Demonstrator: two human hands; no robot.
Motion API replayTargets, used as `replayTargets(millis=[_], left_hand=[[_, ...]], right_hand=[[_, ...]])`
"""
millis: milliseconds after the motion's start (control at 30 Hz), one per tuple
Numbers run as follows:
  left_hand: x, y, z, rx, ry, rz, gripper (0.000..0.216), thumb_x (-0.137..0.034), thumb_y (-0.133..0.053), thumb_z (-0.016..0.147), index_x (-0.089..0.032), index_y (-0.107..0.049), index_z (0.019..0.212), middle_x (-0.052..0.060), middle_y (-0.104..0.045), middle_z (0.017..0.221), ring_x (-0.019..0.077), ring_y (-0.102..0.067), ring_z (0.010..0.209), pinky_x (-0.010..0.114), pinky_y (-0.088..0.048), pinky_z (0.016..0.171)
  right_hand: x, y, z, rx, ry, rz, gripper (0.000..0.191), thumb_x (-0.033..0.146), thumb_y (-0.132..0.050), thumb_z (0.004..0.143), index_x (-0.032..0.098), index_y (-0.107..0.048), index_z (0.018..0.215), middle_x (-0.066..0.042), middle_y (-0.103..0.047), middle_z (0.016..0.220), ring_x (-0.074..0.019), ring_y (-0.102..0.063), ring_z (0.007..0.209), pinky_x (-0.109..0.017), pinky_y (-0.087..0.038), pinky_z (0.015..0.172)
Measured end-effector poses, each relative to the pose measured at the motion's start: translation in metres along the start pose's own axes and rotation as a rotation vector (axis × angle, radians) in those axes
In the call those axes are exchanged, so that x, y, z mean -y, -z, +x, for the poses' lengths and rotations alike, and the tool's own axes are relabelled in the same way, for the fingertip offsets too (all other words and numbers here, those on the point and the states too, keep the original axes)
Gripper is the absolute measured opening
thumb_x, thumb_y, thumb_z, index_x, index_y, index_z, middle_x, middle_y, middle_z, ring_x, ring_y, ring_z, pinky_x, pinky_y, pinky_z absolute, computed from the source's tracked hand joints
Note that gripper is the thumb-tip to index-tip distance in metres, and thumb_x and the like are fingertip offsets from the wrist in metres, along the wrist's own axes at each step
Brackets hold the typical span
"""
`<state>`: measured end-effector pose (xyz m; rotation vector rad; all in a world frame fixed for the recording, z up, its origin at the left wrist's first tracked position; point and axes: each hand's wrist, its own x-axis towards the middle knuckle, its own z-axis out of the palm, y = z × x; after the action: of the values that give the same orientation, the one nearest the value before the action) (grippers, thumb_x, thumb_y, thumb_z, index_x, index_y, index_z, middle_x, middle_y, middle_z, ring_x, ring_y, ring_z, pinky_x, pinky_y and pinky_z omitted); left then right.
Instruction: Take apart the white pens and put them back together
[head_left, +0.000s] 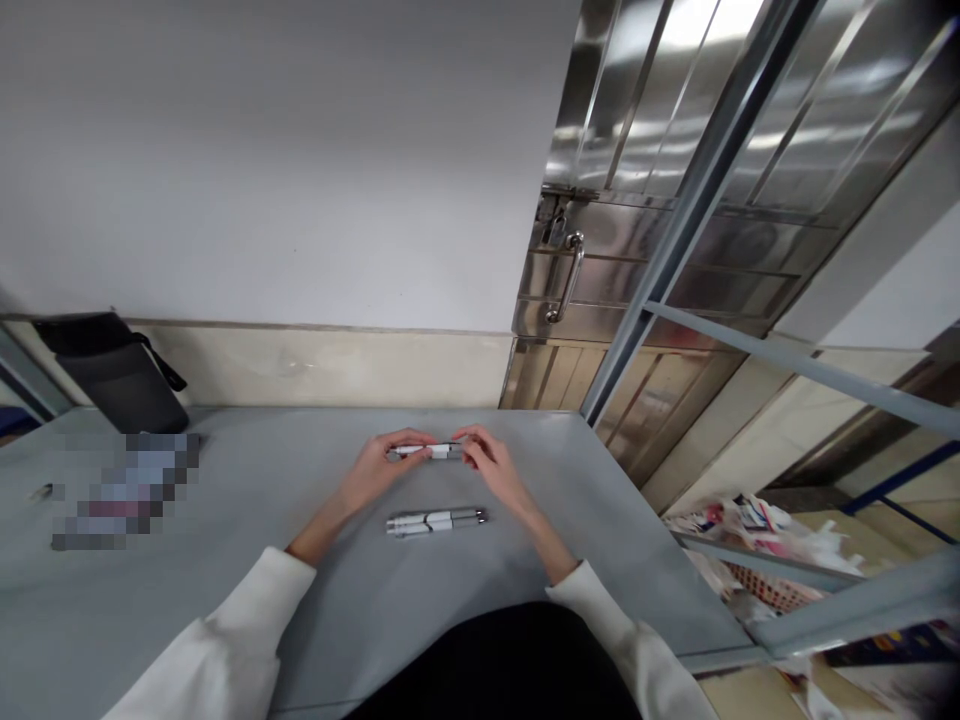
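Both my hands meet over the middle of a grey table [315, 590]. My left hand [384, 462] and my right hand [489, 466] pinch the two ends of a white pen [431, 451], held level just above the tabletop. Fingers of both hands are curled round it. Two more white pens with dark tips [435, 520] lie side by side on the table, a little nearer to me than the held one. White sleeves cover both forearms.
A black pouch [112, 370] leans against the wall at the table's back left. A blurred patch [120, 490] lies on the left of the table. A steel door with a handle and padlock [562, 270] stands behind on the right. Litter lies on the floor [757, 550] to the right.
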<state>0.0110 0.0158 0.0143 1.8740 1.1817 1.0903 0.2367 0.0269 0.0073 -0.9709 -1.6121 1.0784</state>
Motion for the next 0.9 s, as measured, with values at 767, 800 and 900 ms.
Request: replayTargets(millis=[767,800,900], left_hand=[[0.0022,-0.0004,0.0013,0.005,-0.006,-0.008,0.027,-0.044,-0.07,0.09,-0.023,-0.079,0.106,0.004,-0.082,0.106,0.0256,-0.074,0.101,0.034,-0.054,0.089],[0.0017,-0.0003,0.0013,0.0,-0.005,-0.004,0.027,-0.044,-0.07,0.09,-0.023,-0.079,0.104,0.004,-0.082,0.105,0.0256,-0.074,0.1,0.034,-0.054,0.089],[0.0013,-0.0012,0.0016,-0.009,-0.012,-0.004,0.026,-0.045,-0.071,0.089,-0.023,-0.08,0.1,0.005,-0.082,0.103,0.0257,-0.074,0.099,0.035,-0.054,0.091]], right_hand=[[-0.0001,0.0004,-0.0007,-0.002,0.02,-0.024,0.033,0.052,-0.058,0.095,0.022,-0.069,0.098,0.002,-0.052,0.065,-0.0158,-0.046,0.06,-0.029,-0.034,0.058],[0.0001,0.0005,-0.0008,0.004,0.032,-0.031,0.032,0.052,-0.058,0.095,0.023,-0.07,0.099,0.002,-0.054,0.068,-0.0162,-0.048,0.063,-0.029,-0.037,0.059],[-0.001,0.0001,-0.0005,0.018,0.024,0.011,0.031,0.053,-0.058,0.094,0.024,-0.07,0.098,0.001,-0.058,0.073,-0.0175,-0.054,0.071,-0.029,-0.044,0.066]])
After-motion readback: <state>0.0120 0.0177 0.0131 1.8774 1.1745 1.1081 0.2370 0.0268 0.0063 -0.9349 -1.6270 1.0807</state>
